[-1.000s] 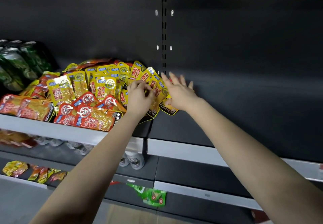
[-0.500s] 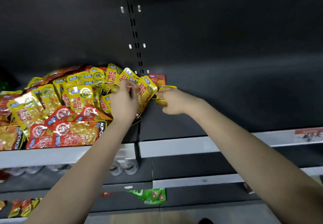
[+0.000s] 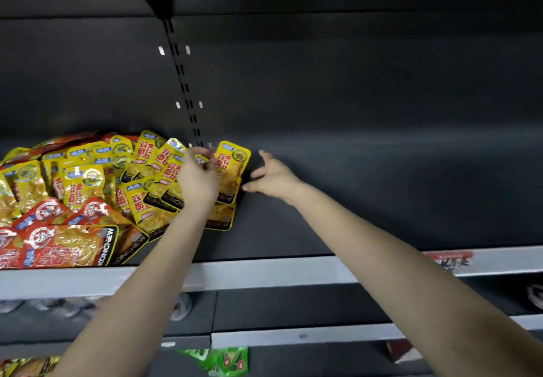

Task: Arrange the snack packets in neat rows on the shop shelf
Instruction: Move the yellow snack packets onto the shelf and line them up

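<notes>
The step in hand looks like peeling yellow packets [image 3: 232,168] off the right edge of the heap of snack packets [image 3: 88,188] to start a row on the bare shelf [image 3: 382,200], and it will go best if the left hand [image 3: 199,184] lifts only a few at once, keeps them squared by their top edges, and lets the right hand [image 3: 274,179] act as a stop on the free side so they stand in line and do not fan out. The left grip is curled onto the tops of the yellow packets, though how many it holds cannot be told; the right grip is spread apart and holds nothing, just beside the outermost packet. The heap lies on the left half of the shelf, left of the slotted upright [image 3: 185,88]: glossy yellow pouches overlap at all angles towards the back, and red packets [image 3: 58,244] lie flat near the front rail [image 3: 264,273]. The foil will likely slide easily, so a firm pinch is wise
</notes>
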A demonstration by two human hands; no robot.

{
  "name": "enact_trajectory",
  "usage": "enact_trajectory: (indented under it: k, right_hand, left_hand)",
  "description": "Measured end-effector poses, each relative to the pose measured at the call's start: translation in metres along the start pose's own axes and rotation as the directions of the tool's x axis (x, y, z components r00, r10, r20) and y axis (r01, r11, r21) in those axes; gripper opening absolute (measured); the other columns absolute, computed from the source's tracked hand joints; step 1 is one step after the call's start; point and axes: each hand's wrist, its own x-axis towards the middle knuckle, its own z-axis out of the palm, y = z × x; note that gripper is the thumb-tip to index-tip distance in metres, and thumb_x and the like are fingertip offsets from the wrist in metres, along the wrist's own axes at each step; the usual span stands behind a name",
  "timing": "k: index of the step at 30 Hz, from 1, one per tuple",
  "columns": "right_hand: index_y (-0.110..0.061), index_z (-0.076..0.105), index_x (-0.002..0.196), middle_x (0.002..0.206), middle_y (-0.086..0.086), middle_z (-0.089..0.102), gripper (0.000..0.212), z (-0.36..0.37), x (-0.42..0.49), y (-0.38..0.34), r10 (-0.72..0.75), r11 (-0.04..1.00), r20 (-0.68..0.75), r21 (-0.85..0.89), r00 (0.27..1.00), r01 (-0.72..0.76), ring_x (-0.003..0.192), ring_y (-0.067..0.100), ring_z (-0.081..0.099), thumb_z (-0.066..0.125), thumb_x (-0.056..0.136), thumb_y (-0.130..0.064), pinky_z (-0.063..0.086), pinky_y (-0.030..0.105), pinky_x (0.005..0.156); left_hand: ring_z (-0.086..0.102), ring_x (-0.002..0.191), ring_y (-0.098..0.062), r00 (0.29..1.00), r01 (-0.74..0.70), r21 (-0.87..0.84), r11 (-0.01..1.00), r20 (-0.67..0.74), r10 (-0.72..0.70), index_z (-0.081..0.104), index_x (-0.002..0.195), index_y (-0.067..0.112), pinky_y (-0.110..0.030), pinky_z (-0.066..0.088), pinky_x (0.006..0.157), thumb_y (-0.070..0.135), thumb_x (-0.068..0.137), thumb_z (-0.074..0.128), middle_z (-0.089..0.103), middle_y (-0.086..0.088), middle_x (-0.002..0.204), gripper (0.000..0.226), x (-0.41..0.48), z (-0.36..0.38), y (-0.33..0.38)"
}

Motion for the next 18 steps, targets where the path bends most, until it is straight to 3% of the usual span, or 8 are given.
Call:
enact_trajectory:
  k: [2,4,5,8,10,13,16,18]
  right_hand:
    - [-0.007,0.017,0.148,0.132,0.011,0.056,0.083,0.005,-0.001,-0.004,-0.001,0.971,0.088,0.237,0.996,-0.020,0.122,0.022,0.052,0.069,0.082,-0.009,0.039,0.035,0.107]
    - [-0.005,0.037,0.140,0.130,0.017,0.056,0.060,0.013,-0.001,-0.009,-0.001,0.867,0.200,0.488,0.980,-0.099,0.113,0.024,0.057,0.062,0.085,-0.001,0.043,0.038,0.103]
    - [-0.005,0.042,0.135,0.128,0.017,0.058,0.055,0.016,0.001,-0.012,0.006,0.851,0.200,0.513,0.980,-0.110,0.110,0.025,0.058,0.062,0.085,0.001,0.044,0.041,0.102]
    - [-0.011,0.050,0.126,0.112,0.014,0.063,0.050,0.024,0.008,-0.016,0.023,0.908,0.096,0.414,0.995,-0.061,0.109,0.028,0.061,0.066,0.080,0.003,0.048,0.047,0.096]
    - [-0.016,0.058,0.111,0.099,0.009,0.064,0.037,0.027,0.013,-0.018,0.017,0.953,0.017,0.302,1.000,-0.022,0.102,0.027,0.064,0.066,0.079,0.000,0.053,0.044,0.089]
    - [-0.017,0.062,0.090,0.099,0.007,0.068,0.019,0.030,0.020,-0.020,0.003,0.989,-0.099,0.148,0.995,0.011,0.095,0.022,0.065,0.062,0.077,-0.003,0.053,0.033,0.082]
    - [-0.007,0.065,0.099,0.099,0.008,0.067,0.022,0.036,0.020,-0.025,-0.066,0.998,-0.166,-0.004,0.984,0.066,0.093,0.023,0.062,0.059,0.078,-0.003,0.051,0.032,0.082]
    - [-0.006,0.061,0.104,0.099,0.007,0.063,0.026,0.042,0.019,-0.029,-0.098,0.995,-0.209,0.010,0.973,0.103,0.089,0.021,0.057,0.056,0.079,-0.001,0.049,0.030,0.080]
  left_hand:
    - [0.063,0.078,-0.019,0.998,0.064,-0.060,0.996,0.031,-0.062,0.052,0.114,0.013,-0.029,0.042,0.069,0.014,0.094,0.052,0.058,-0.002,0.092,0.020,0.001,-0.009,-0.004]
    - [0.065,0.065,0.000,0.985,0.107,-0.199,0.974,0.156,-0.076,0.049,0.110,0.016,-0.026,0.048,0.067,0.006,0.093,0.051,0.059,-0.003,0.093,0.019,-0.005,-0.017,-0.005]
    - [0.063,0.060,0.004,0.978,0.123,-0.243,0.962,0.196,-0.075,0.047,0.109,0.017,-0.023,0.049,0.068,0.003,0.093,0.050,0.061,-0.006,0.095,0.022,-0.009,-0.021,-0.004]
    - [0.064,0.078,-0.008,0.989,0.024,-0.063,0.998,0.145,-0.014,0.047,0.120,0.016,-0.014,0.044,0.068,0.006,0.093,0.050,0.066,-0.007,0.105,0.029,-0.018,-0.034,-0.003]
    - [0.063,0.099,-0.025,0.993,-0.075,0.174,0.982,0.102,0.058,0.044,0.127,0.011,-0.024,0.042,0.078,0.014,0.092,0.054,0.067,-0.007,0.112,0.036,-0.019,-0.045,-0.008]
    - [0.060,0.109,-0.030,0.973,-0.075,0.414,0.907,0.230,-0.025,0.049,0.128,0.008,-0.030,0.042,0.086,0.029,0.087,0.064,0.063,-0.012,0.121,0.049,-0.020,-0.058,-0.022]
    - [0.056,0.115,-0.027,0.931,-0.128,0.496,0.859,0.358,-0.068,0.050,0.131,0.010,-0.029,0.042,0.091,0.037,0.079,0.072,0.060,-0.011,0.125,0.063,-0.030,-0.058,-0.024]
    - [0.053,0.118,-0.027,0.917,-0.136,0.489,0.862,0.392,-0.078,0.045,0.135,0.010,-0.028,0.040,0.091,0.037,0.076,0.074,0.058,-0.011,0.127,0.072,-0.034,-0.052,-0.018]
